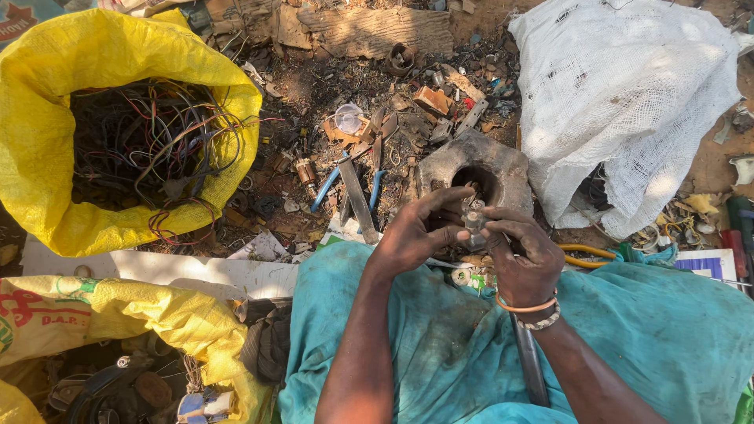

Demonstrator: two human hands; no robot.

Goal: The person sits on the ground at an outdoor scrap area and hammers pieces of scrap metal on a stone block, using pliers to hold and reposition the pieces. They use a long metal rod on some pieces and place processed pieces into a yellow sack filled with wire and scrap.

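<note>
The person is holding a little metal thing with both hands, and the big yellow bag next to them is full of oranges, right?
Not quite. The head view shows the yellow bag is full of tangled wires, not oranges. The rest is right: the left hand and the right hand both hold a small metal part between them.

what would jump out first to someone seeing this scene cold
At upper left, a bright yellow sack gapes open, stuffed with tangled wires. In the middle, the left hand and right hand meet on a small metal part, above a teal cloth over the lap. At upper right slumps a big white woven sack, with scrap and blue-handled pliers littering the dirt between.
</note>
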